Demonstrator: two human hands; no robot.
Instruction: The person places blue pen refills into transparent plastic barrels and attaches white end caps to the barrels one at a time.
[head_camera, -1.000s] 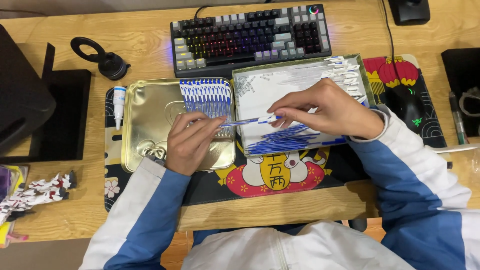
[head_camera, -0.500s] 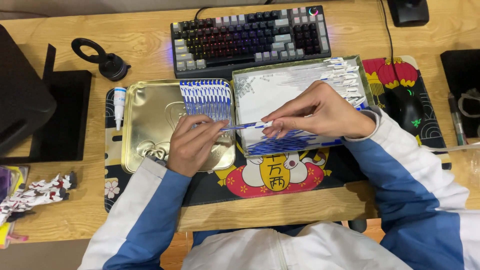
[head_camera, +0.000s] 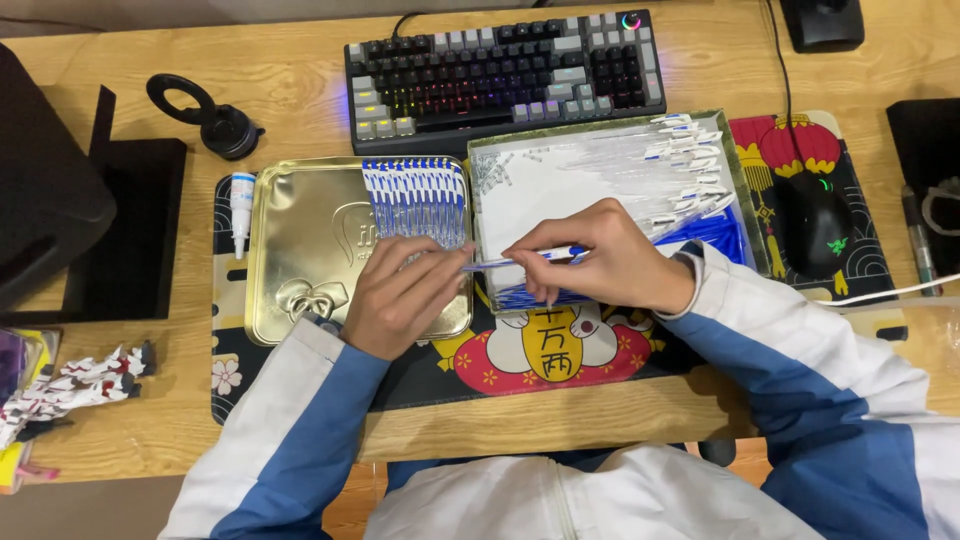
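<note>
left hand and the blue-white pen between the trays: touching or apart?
Touching. The head view shows the left hand with its fingertips pinched on one end of the blue-white pen, while the right hand grips the other end.

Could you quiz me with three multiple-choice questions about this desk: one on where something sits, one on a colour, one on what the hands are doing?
1. Where is the row of blue-and-white pens lying?
A. in the gold metal tin lid
B. on the black and grey keyboard
C. on the black computer mouse

2. What colour are the jacket sleeves?
A. red and black
B. white and blue
C. green

3. How is the single blue-and-white pen held?
A. lying untouched
B. by one hand only
C. between the left hand and right hand

Answers: 1 A, the row rests at the lid's upper right. 2 B, both forearms show these colours. 3 C, both hands' fingers meet on it.
</note>
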